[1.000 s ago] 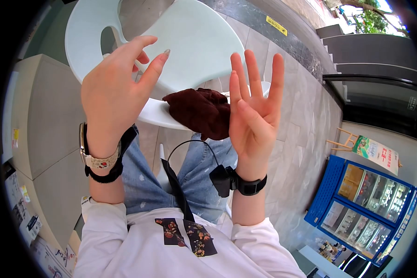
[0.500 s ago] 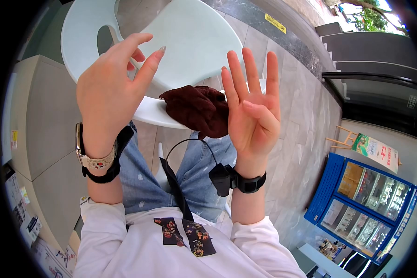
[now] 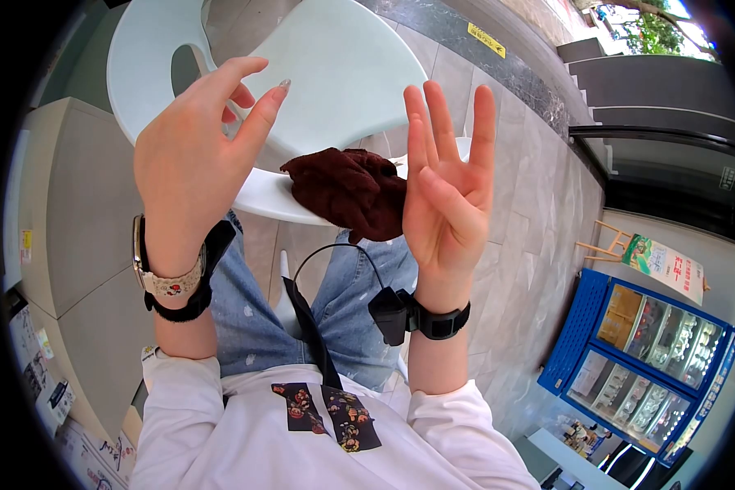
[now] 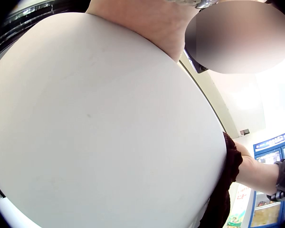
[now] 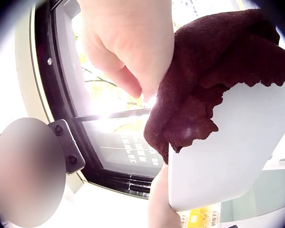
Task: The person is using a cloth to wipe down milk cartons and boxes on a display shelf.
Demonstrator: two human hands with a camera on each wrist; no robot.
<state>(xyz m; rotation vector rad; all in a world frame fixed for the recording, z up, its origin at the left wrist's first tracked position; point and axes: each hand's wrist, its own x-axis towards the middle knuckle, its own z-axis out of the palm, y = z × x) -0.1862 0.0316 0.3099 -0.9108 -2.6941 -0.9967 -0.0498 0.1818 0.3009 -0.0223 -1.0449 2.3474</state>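
In the head view the left hand (image 3: 194,151) is held up at the left, back toward the camera, fingers loosely bent, thumb apart, holding nothing. To its right the right hand (image 3: 449,204) is raised, palm to the camera, fingers extended and the thumb folded across the palm. A dark brown cloth (image 3: 347,192) lies crumpled on the edge of a white chair (image 3: 343,73) between the hands. The right wrist view shows the cloth (image 5: 213,61) draped over a white edge beside the right hand (image 5: 133,38). Part of the left hand (image 4: 147,21) appears atop the left wrist view.
Legs in blue jeans (image 3: 253,310) are below the hands, with a black strap (image 3: 310,331) and a thin cable between them. A grey counter (image 3: 94,204) stands at the left. At the right are a blue display cabinet (image 3: 641,359) and a sign on a wooden easel (image 3: 665,272).
The left hand has shifted slightly left. The right hand's thumb moved lower over the palm and back up, and its fingers drew apart then closer together.
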